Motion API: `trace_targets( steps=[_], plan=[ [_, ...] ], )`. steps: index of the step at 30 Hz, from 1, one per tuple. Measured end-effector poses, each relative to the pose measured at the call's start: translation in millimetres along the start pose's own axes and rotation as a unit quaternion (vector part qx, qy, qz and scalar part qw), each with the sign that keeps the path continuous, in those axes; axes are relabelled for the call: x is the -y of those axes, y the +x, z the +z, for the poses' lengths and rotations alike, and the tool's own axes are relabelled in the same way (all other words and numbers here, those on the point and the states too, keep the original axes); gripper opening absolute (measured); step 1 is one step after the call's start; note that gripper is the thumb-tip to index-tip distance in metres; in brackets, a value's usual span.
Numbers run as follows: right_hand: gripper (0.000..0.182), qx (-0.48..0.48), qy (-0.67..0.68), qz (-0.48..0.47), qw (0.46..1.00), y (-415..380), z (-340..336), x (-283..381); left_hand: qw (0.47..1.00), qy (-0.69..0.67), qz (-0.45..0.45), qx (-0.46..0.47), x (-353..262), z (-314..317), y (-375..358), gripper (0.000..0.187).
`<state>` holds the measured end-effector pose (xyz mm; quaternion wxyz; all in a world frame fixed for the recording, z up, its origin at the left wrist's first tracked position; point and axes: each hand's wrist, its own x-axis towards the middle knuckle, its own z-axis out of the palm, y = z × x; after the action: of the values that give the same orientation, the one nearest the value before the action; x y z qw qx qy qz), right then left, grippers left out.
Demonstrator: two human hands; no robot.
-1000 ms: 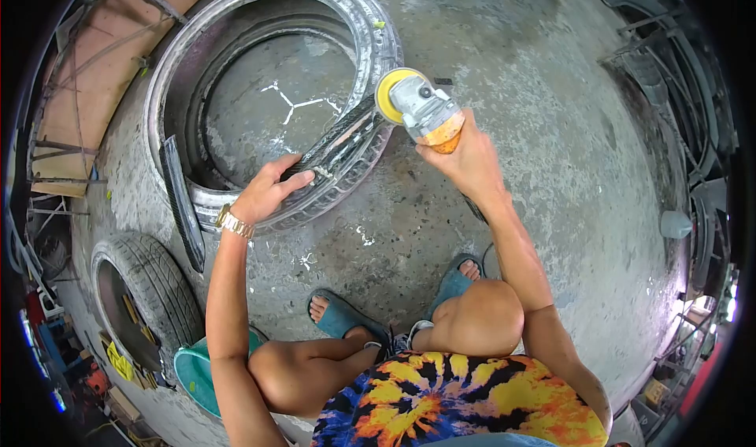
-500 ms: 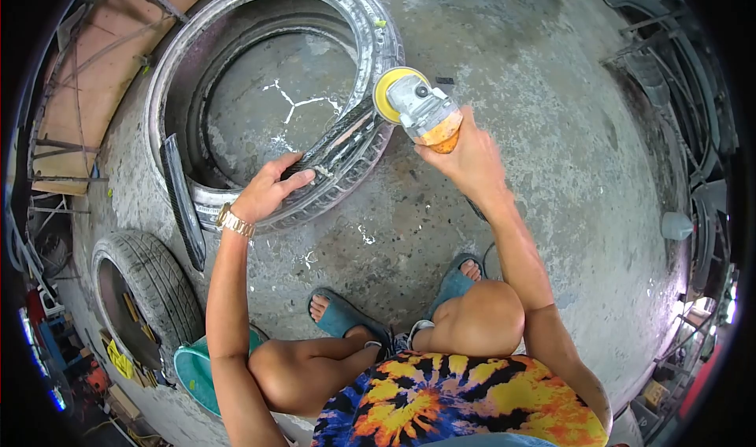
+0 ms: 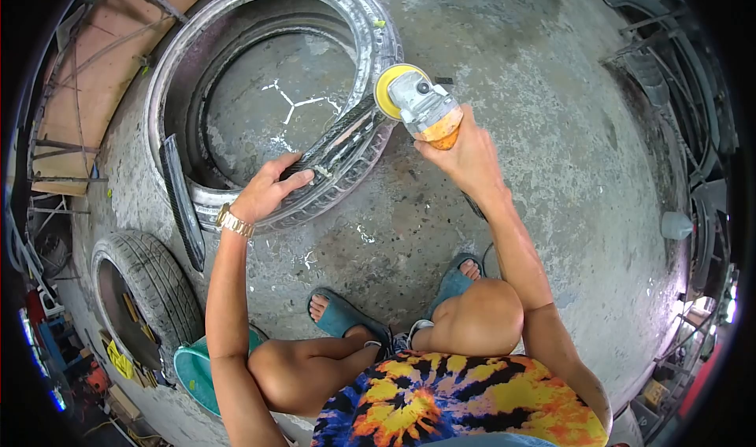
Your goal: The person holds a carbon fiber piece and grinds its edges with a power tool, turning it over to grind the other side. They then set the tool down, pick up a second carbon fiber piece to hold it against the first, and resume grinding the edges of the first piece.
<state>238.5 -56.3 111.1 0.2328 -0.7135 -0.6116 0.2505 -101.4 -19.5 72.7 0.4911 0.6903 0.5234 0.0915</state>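
Note:
My right hand (image 3: 465,152) is wrapped round the body of an angle grinder (image 3: 429,108), which has a grey head and an orange body. The grinder's yellow disc (image 3: 386,92) is at the far end of a long black carbon-look strip (image 3: 342,136); whether it touches cannot be made out. This strip lies across the near right side of a large tyre (image 3: 177,77) flat on the floor. With thumb and fingers, my left hand (image 3: 272,187) grips the strip's near end. A second carbon-look strip (image 3: 183,203) leans on the tyre's left side.
A smaller tyre (image 3: 161,281) stands at the lower left, beside a green basin (image 3: 197,376). Dark curved parts on a rack (image 3: 661,61) line the right edge. A tan panel (image 3: 94,69) is at the upper left. My sandalled feet (image 3: 342,313) rest on the concrete.
The grinder and my right hand have shifted very slightly up the view. My left hand and the strip stay almost where they were.

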Motion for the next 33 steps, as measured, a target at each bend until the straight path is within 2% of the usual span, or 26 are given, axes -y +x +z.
trace_targets(
  steps=[11,14,22,27,28,29,31,33],
  plan=[
    [0.066,-0.119,0.015,-0.001,0.993,28.8,-20.1,-36.6,1.000,-0.002,-0.008,-0.009,0.9,0.2,-0.4,0.075],
    [0.065,-0.134,0.063,0.009,0.989,21.1,-25.1,-38.3,1.000,-0.012,-0.006,-0.007,4.3,0.1,0.8,0.074],
    [0.058,-0.048,0.130,-0.029,0.990,-24.0,-8.1,-1.1,1.000,-0.003,0.015,-0.027,7.0,1.9,2.4,0.073],
    [0.057,-0.012,0.112,-0.048,0.992,-34.2,7.4,6.5,0.999,-0.006,0.027,0.022,6.8,-1.8,2.9,0.075],
    [0.056,-0.010,0.104,-0.049,0.993,-35.3,9.3,7.7,0.992,-0.117,0.012,0.044,12.4,-5.9,-1.1,0.086],
    [0.056,-0.008,0.102,-0.051,0.993,-35.9,12.1,7.6,0.992,-0.119,0.012,0.042,14.4,-3.3,-2.3,0.086],
    [0.057,-0.013,0.102,-0.063,0.993,-37.8,17.4,7.2,0.997,0.077,-0.010,0.020,12.1,5.5,-4.2,0.098],
    [0.057,-0.006,0.100,-0.063,0.993,-38.3,21.1,10.1,0.994,0.103,0.020,0.021,5.1,8.3,-6.9,0.099]
  ],
)
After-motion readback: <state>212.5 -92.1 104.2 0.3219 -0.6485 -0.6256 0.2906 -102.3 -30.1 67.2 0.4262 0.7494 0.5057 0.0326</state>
